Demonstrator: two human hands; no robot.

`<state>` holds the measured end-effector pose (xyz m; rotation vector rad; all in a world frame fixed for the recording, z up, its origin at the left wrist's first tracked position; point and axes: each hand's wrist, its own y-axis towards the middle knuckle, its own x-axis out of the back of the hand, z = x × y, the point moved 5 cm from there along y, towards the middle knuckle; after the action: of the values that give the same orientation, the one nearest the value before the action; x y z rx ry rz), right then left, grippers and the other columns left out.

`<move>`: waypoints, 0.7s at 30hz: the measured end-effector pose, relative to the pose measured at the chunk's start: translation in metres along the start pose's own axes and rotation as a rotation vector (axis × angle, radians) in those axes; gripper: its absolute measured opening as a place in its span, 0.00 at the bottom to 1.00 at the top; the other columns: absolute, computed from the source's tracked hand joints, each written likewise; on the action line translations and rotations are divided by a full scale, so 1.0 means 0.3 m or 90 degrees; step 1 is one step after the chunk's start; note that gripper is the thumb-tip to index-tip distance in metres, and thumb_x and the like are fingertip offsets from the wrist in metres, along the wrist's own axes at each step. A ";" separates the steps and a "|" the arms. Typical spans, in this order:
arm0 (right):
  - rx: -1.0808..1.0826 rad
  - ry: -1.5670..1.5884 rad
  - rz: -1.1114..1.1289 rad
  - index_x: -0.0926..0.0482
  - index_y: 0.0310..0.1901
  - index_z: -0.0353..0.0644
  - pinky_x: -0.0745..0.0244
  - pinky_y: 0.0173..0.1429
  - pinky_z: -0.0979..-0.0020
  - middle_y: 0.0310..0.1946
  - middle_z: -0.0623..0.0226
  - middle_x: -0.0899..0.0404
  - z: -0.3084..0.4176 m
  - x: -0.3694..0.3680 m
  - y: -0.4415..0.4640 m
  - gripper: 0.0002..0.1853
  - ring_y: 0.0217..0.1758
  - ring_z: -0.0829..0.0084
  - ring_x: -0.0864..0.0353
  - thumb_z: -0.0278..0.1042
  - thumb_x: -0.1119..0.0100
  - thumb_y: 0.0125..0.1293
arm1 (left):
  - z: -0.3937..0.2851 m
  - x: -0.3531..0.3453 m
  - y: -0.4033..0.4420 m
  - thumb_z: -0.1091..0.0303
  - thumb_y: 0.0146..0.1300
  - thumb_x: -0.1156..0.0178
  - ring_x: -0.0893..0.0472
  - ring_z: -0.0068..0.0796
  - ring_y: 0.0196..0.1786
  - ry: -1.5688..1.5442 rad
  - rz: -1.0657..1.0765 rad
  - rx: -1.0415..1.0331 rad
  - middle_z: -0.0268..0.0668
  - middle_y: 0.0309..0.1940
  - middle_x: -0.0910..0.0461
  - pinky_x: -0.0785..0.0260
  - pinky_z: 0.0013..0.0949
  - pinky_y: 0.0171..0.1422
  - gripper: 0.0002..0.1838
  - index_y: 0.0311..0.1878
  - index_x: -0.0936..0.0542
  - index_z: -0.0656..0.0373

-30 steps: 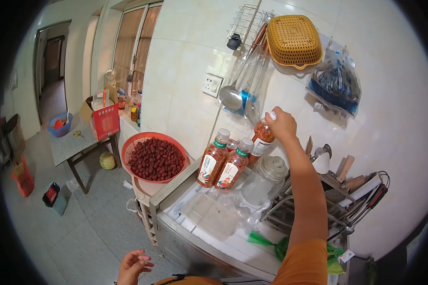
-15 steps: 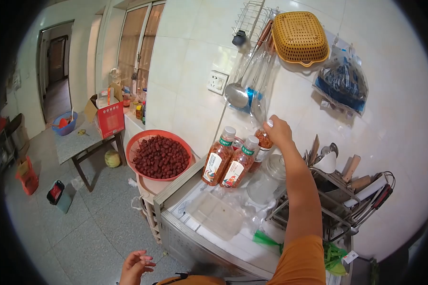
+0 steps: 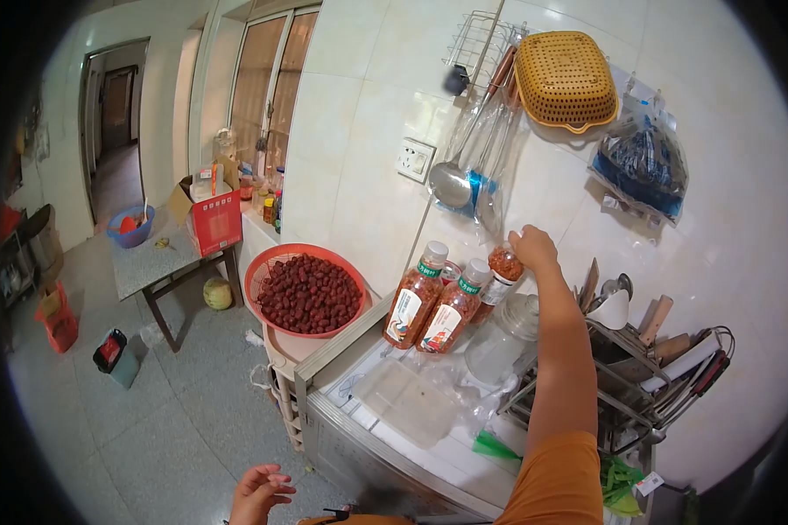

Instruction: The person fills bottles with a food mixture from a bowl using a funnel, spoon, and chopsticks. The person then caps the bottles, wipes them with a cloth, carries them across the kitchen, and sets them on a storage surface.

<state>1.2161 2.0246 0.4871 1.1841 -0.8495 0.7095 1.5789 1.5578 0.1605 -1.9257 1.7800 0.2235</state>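
At the back of the counter my right hand [image 3: 534, 246] is closed round the top of a bottle with orange-red contents [image 3: 499, 284]; its cap is hidden by the fingers. Two similar bottles with green neck bands, a left one [image 3: 414, 297] and a right one [image 3: 453, 308], stand upright just left of it. In front of the held bottle is a clear glass jar [image 3: 502, 339], partly behind my forearm. A translucent plastic box [image 3: 409, 402] lies nearer me. Low in the view, away from the counter, my left hand [image 3: 261, 494] is empty with its fingers apart and slightly bent.
A red basket of dark red fruit [image 3: 352, 262] sits left of the counter. A metal rack with knives and utensils [image 3: 622, 367] is at the right. Ladles [image 3: 451, 184] and a yellow basket [image 3: 566, 79] hang on the wall. Green vegetables [image 3: 620, 479] lie at the counter's right front.
My right hand and the bottle it holds have come down to the counter, behind the jar. The view has shifted, so the room appears further right. My left hand stays low and empty.
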 end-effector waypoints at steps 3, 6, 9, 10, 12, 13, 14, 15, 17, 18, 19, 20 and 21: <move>-0.019 -0.033 0.045 0.19 0.46 0.38 0.25 0.55 0.56 0.47 0.49 0.19 0.029 0.012 0.008 0.24 0.51 0.51 0.19 0.52 0.46 0.64 | 0.004 -0.013 0.007 0.63 0.67 0.42 0.18 0.31 0.46 0.011 0.022 0.006 0.37 0.47 0.19 0.26 0.32 0.48 0.19 0.59 0.26 0.58; -0.062 -0.048 0.088 0.18 0.47 0.38 0.24 0.55 0.57 0.48 0.49 0.19 0.049 0.025 0.014 0.24 0.52 0.52 0.19 0.53 0.44 0.62 | 0.022 -0.010 0.017 0.63 0.67 0.42 0.18 0.32 0.46 0.010 0.010 0.013 0.37 0.47 0.19 0.25 0.32 0.47 0.19 0.58 0.26 0.58; -0.080 -0.051 0.087 0.18 0.48 0.39 0.24 0.55 0.58 0.48 0.50 0.19 0.062 0.030 0.030 0.26 0.53 0.53 0.19 0.54 0.41 0.60 | 0.054 0.000 0.039 0.63 0.67 0.42 0.18 0.32 0.46 0.024 -0.014 0.029 0.37 0.47 0.19 0.25 0.32 0.47 0.19 0.58 0.26 0.59; -0.076 -0.050 0.085 0.18 0.48 0.39 0.24 0.55 0.58 0.48 0.50 0.19 0.068 0.025 0.041 0.26 0.53 0.53 0.19 0.54 0.41 0.60 | 0.063 0.004 0.041 0.62 0.67 0.42 0.18 0.32 0.46 0.021 -0.020 0.034 0.37 0.47 0.19 0.25 0.33 0.47 0.19 0.58 0.26 0.59; -0.070 -0.049 0.071 0.17 0.42 0.34 0.23 0.52 0.58 0.45 0.45 0.19 0.058 0.013 0.057 0.27 0.50 0.52 0.18 0.55 0.43 0.56 | 0.072 0.006 0.044 0.62 0.67 0.42 0.18 0.32 0.45 0.017 -0.027 0.042 0.37 0.47 0.19 0.25 0.33 0.47 0.19 0.58 0.26 0.59; -0.069 -0.051 0.073 0.17 0.42 0.34 0.23 0.52 0.58 0.45 0.45 0.19 0.055 0.015 0.061 0.27 0.50 0.52 0.18 0.55 0.43 0.56 | 0.076 0.003 0.044 0.61 0.67 0.42 0.18 0.32 0.46 0.017 -0.025 0.044 0.37 0.47 0.19 0.25 0.33 0.47 0.19 0.58 0.26 0.59; -0.067 -0.036 0.090 0.17 0.42 0.34 0.23 0.53 0.58 0.45 0.45 0.19 0.051 0.016 0.061 0.27 0.50 0.52 0.18 0.55 0.43 0.55 | 0.083 0.001 0.040 0.61 0.67 0.42 0.18 0.32 0.46 0.016 -0.023 0.047 0.37 0.47 0.19 0.25 0.33 0.47 0.19 0.58 0.26 0.59; -0.064 -0.021 0.105 0.17 0.41 0.34 0.24 0.54 0.57 0.45 0.45 0.19 0.047 0.018 0.063 0.27 0.50 0.51 0.18 0.54 0.43 0.55 | 0.091 0.000 0.037 0.61 0.67 0.42 0.18 0.32 0.46 0.013 -0.025 0.050 0.37 0.47 0.19 0.25 0.33 0.47 0.19 0.58 0.26 0.59; -0.002 -0.044 0.135 0.17 0.43 0.35 0.24 0.55 0.58 0.46 0.45 0.19 0.034 0.002 0.100 0.27 0.51 0.51 0.19 0.53 0.43 0.54 | 0.094 -0.008 0.043 0.61 0.67 0.42 0.18 0.31 0.46 -0.004 -0.028 0.041 0.38 0.47 0.19 0.25 0.33 0.48 0.19 0.58 0.26 0.60; 0.054 -0.064 0.167 0.18 0.46 0.36 0.24 0.56 0.60 0.47 0.46 0.19 0.033 -0.017 0.120 0.26 0.51 0.52 0.19 0.51 0.43 0.53 | 0.091 -0.009 0.046 0.61 0.67 0.42 0.18 0.31 0.46 -0.009 -0.032 0.039 0.38 0.47 0.19 0.25 0.33 0.48 0.19 0.58 0.26 0.60; 0.058 -0.065 0.170 0.18 0.46 0.36 0.24 0.56 0.60 0.47 0.46 0.19 0.035 -0.010 0.121 0.26 0.51 0.52 0.19 0.51 0.43 0.53 | 0.091 -0.014 0.046 0.61 0.67 0.42 0.18 0.32 0.46 -0.002 -0.030 0.047 0.38 0.47 0.19 0.26 0.33 0.48 0.20 0.58 0.26 0.60; 0.076 -0.020 0.185 0.18 0.45 0.36 0.24 0.56 0.60 0.46 0.46 0.19 0.030 -0.008 0.112 0.26 0.51 0.51 0.19 0.51 0.42 0.53 | 0.093 -0.015 0.040 0.61 0.67 0.42 0.18 0.32 0.46 0.007 -0.027 0.060 0.39 0.47 0.19 0.26 0.33 0.49 0.20 0.58 0.26 0.61; 0.091 0.026 0.199 0.17 0.45 0.36 0.24 0.55 0.60 0.45 0.45 0.19 0.028 -0.010 0.100 0.26 0.50 0.51 0.19 0.51 0.42 0.52 | 0.090 -0.012 0.041 0.61 0.67 0.42 0.18 0.32 0.46 0.009 -0.029 0.065 0.39 0.47 0.19 0.26 0.33 0.49 0.20 0.58 0.26 0.61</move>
<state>1.1877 2.0235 0.5005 1.1707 -0.9729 1.0607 1.5723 1.5733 0.1358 -1.8976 1.7198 0.1023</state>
